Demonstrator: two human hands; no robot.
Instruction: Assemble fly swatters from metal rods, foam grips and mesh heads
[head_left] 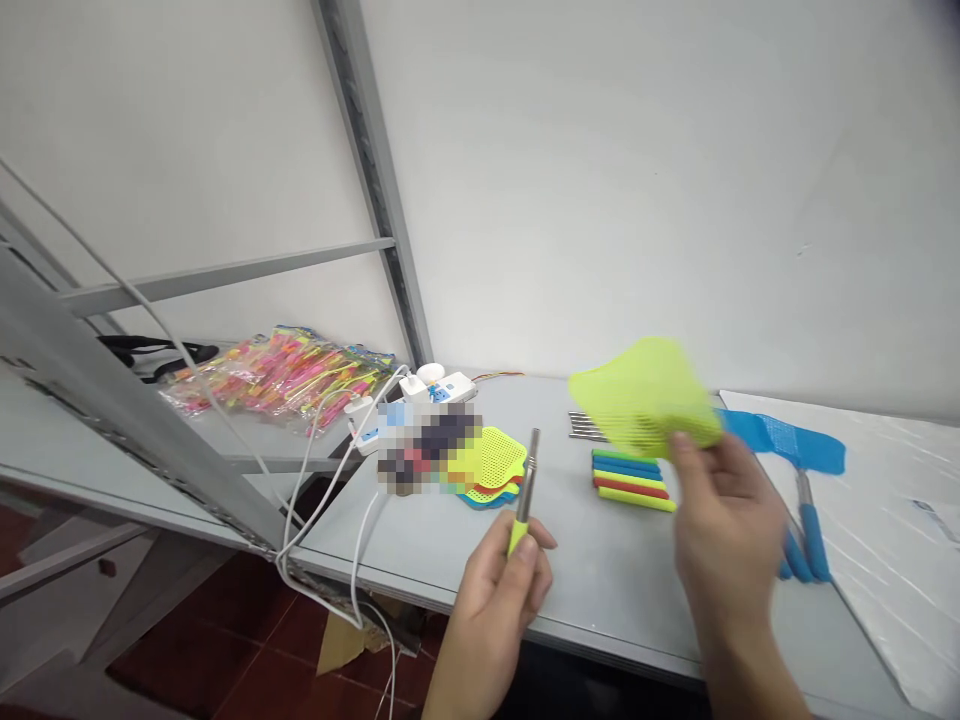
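While both hands work above the front half of the surface (585,575), the left hand (508,580) crosses its front edge, grip closed on a yellow-green tube (518,537) from which a metal rod (528,485) points upward, tilted slightly right. The right hand (726,510) has its grip closed on the lower right corner of a yellow-green mesh head (641,395), blurred and held clear of the rod. Midway between the front and rear edges lie coloured tubes (632,482), side by side; to their left is a stack of mesh heads (496,462), its left side partly hidden by pixelation. Toward the right end, blue swatters (812,530) lie at the left edge of a white sheet (896,520). Behind the tubes are bare rods (585,427), partly covered by the held head. Near the rear left corner sits a power strip (455,387); beyond the left edge, bagged goods (277,375).
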